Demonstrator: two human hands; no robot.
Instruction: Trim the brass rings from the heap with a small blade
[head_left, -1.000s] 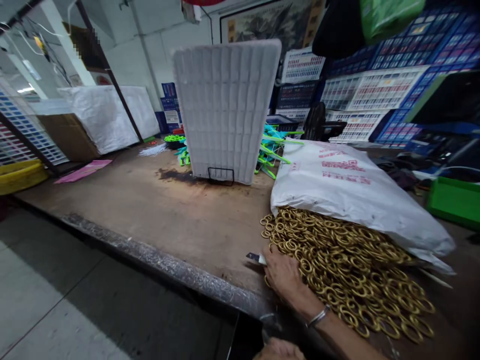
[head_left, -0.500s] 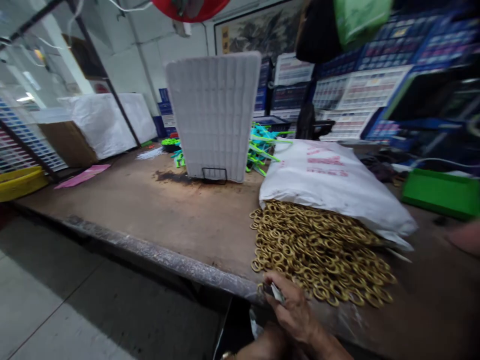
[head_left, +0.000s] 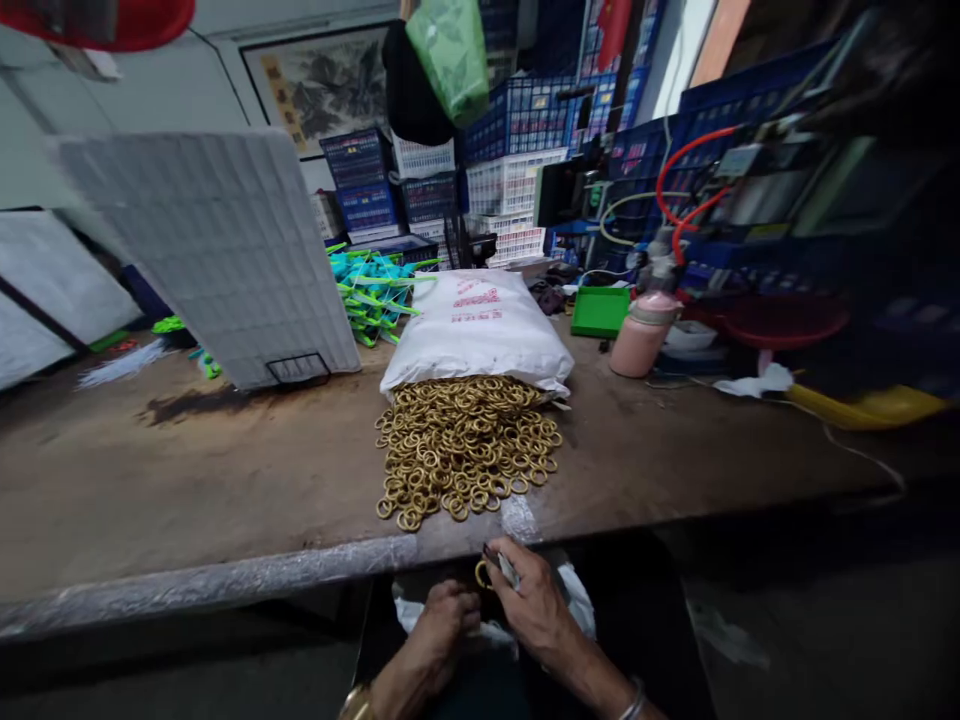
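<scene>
Rings (head_left: 465, 445), round and gold-coloured, lie in a loose heap on a worn brown tabletop (head_left: 225, 490), close to its front edge. Directly behind them, and touching the heap, lies a plump white sack with red printing (head_left: 480, 325). Below the edge, nearest the viewer, are the person's two bare hands. The right hand (head_left: 536, 605), with a silver bracelet (head_left: 634, 698) at its wrist, is closed around a small pale tool with a dark tip (head_left: 509, 571); a single gold-coloured ring (head_left: 481, 574) sits at its fingertips. The left hand (head_left: 444, 620), with a gold-coloured band (head_left: 355, 704) at its wrist, is beside it, fingers curled inward; whether they grip anything cannot be told. White crumpled sheeting (head_left: 579, 600) shows around both hands. To the left of the sack, a tall pale-grey ribbed panel (head_left: 217, 250) stands tilted on the table, and between the two is a tangle of turquoise and lime-green pieces (head_left: 371, 290). To the sack's right are a shallow bright-green tray (head_left: 600, 312) and a pink bottle (head_left: 639, 345). Stacked blue and white slatted crates (head_left: 517, 180) fill the background.
</scene>
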